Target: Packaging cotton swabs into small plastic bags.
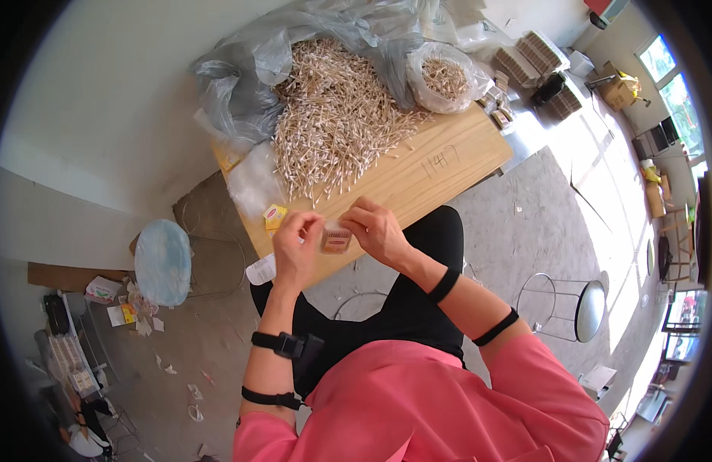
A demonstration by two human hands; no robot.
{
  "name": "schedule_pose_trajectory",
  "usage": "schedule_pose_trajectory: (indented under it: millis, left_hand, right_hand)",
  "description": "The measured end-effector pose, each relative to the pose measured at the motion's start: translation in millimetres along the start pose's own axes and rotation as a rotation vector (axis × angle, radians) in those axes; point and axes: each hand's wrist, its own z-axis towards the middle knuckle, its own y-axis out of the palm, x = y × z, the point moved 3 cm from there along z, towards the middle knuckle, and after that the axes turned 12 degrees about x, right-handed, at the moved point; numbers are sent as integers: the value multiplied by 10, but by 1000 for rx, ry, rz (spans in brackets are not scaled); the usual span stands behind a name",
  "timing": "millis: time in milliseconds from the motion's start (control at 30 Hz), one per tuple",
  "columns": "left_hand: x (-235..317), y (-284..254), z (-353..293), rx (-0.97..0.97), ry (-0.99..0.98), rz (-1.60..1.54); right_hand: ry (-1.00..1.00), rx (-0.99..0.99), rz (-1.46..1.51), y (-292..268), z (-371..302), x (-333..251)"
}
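Note:
Between my hands, over the near edge of the wooden table (448,158), is a small clear plastic box (336,240) with cotton swabs and a red-and-white label showing inside. My left hand (298,240) pinches its left upper edge. The fingers of my right hand (377,231) are closed on its right upper edge. Beyond the box, a big heap of loose cotton swabs (333,115) spreads over the table out of a grey plastic bag (244,88). Close to my left hand lie a small yellow packet (275,215) and a white cylindrical item (261,269) with print.
A clear bag (479,81) of swabs sits at the table's far right, and a clear plastic sheet (252,181) at its left. A pale blue round stool (163,262) stands left, a dark-topped stool (591,310) right. Scraps litter the floor. Stacked packs (529,58) stand far right.

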Motion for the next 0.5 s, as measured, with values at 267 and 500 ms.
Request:
schedule_pose_trajectory:
  millis: [267,500]
  left_hand:
    - [592,-143,-520,286,-449,-765]
    - [1284,-330,-523,322,-243,-731]
  right_hand:
    - [716,149,612,-149,-108,-629]
    - [329,231,686,-489,45,-1025]
